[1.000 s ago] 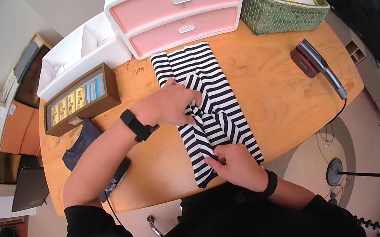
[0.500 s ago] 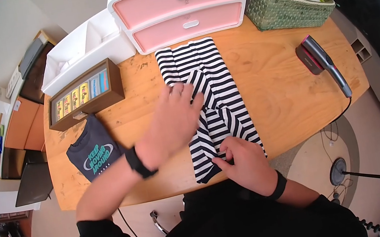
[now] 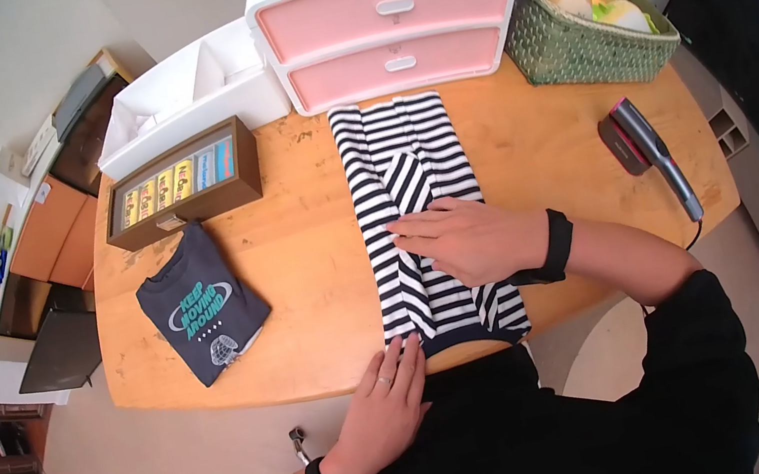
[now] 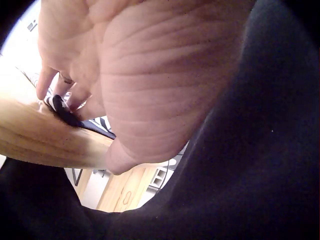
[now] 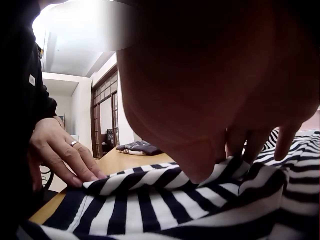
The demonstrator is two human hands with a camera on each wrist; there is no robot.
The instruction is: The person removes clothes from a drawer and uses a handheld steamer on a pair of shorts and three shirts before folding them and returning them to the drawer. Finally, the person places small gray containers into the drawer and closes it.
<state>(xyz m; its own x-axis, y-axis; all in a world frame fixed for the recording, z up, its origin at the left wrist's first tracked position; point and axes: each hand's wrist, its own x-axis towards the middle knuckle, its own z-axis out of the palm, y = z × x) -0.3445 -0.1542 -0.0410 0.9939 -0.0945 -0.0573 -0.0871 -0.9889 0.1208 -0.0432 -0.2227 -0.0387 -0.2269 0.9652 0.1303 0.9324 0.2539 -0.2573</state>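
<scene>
Black-and-white striped cloth, a folded garment (image 3: pixel 406 184), runs from the counter's (image 3: pixel 321 339) near edge toward its far edge, just before the pink-fronted drawers (image 3: pixel 400 66). The left hand (image 3: pixel 384 407), fingers nearly straight and gripping nothing, touches the garment's left corner at the near edge. The right hand (image 3: pixel 477 240) lays extended fingers across the garment's middle fold, without a grip. A dark folded shirt (image 3: pixel 213 302) lies toward the counter's left edge, a grey handheld appliance (image 3: pixel 658 155) near its right edge.
</scene>
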